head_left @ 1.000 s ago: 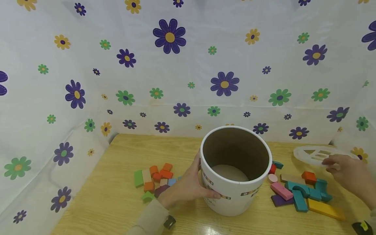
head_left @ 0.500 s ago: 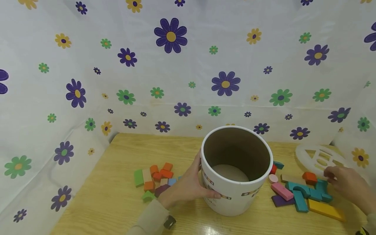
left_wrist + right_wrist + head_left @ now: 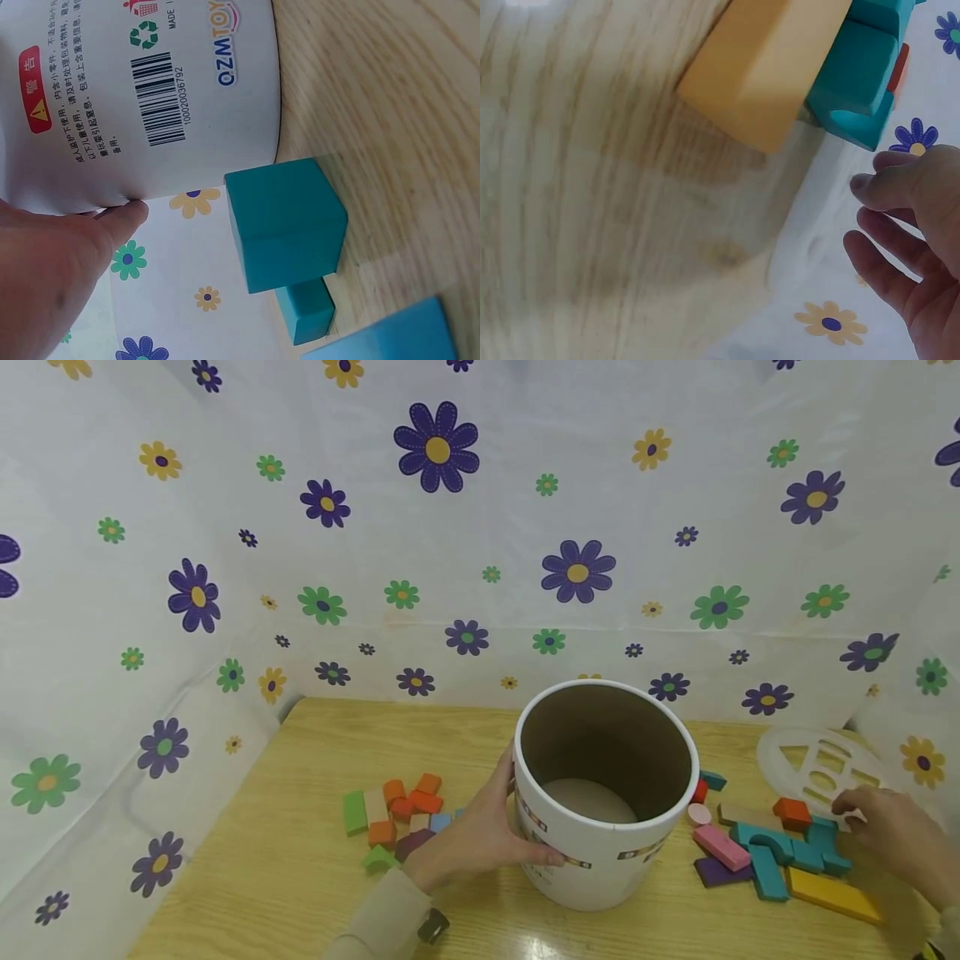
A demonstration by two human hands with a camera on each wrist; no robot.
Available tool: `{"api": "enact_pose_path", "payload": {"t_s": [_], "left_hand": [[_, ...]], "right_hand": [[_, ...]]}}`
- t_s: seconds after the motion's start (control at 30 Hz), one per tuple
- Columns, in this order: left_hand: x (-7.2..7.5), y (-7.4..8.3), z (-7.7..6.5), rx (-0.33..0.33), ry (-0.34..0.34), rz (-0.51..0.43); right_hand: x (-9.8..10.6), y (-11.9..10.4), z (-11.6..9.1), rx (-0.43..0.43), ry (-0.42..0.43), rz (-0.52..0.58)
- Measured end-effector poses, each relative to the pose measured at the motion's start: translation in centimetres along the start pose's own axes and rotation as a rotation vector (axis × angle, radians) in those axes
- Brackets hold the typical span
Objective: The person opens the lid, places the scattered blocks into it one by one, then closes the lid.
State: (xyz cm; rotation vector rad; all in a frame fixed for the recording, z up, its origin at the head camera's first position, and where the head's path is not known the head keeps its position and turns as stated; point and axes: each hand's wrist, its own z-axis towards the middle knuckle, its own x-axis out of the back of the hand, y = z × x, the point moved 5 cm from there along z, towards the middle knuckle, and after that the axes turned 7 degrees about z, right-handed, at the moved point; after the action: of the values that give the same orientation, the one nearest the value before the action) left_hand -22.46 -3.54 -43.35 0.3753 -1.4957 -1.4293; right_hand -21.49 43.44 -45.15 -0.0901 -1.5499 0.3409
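A round white cardboard bucket (image 3: 592, 881) stands upright and lidless at mid-table, with only its bare bottom showing inside. My left hand (image 3: 480, 839) grips its left side, thumb along the front wall and fingers mostly hidden behind. In the left wrist view, the bucket's printed wall (image 3: 210, 127) rises beside a teal block (image 3: 289, 225). A white lid (image 3: 783, 764) with cut-out shapes lies flat at the back right. My right hand (image 3: 896, 839) hovers at the lid's near edge, fingers loosely bent and holding nothing, just right of some teal blocks (image 3: 822, 839).
Orange, green, purple and blue blocks (image 3: 381, 834) lie scattered left of the bucket. To its right are a pink block (image 3: 722, 847), a yellow plank (image 3: 832, 895) and a red block (image 3: 792, 813). A flowered cloth (image 3: 487, 510) closes off the table's back and sides.
The lid, tilted up at my right hand's fingertips a second ago, now lies flat on the table. My right hand has let go and come slightly nearer. My left hand and the bucket stay put.
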Motion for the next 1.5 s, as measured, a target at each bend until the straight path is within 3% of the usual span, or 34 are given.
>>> {"api": "enact_pose_path", "payload": {"t_s": [0.13,0.3,0.43,0.67,0.93,1.3,1.5], "left_hand": [[0.0,0.0,0.0,0.021,0.000,-0.002],[0.1,-0.1,-0.2,0.042,0.002,-0.001],[0.1,-0.1,-0.2,0.036,0.000,0.013],[0.1,0.1,0.0,0.005,0.002,0.023],[0.1,0.0,-0.1,-0.035,0.003,0.020],[0.4,0.0,-0.2,-0.017,0.003,0.035],[0.0,-0.3,0.1,-0.012,-0.021,0.010]], "right_hand": [[0.7,-1.5,0.3,0.059,0.091,-0.017],[1.3,-5.5,1.0,0.218,0.239,0.042],[1.0,-8.9,2.2,0.342,0.251,0.109],[-0.7,-12.7,4.3,0.435,0.164,0.181],[-2.7,-13.0,5.8,0.363,-0.010,0.159],[-3.2,-12.1,5.4,0.305,-0.090,0.182],[-3.2,-12.0,4.8,0.289,-0.083,0.195]]}}
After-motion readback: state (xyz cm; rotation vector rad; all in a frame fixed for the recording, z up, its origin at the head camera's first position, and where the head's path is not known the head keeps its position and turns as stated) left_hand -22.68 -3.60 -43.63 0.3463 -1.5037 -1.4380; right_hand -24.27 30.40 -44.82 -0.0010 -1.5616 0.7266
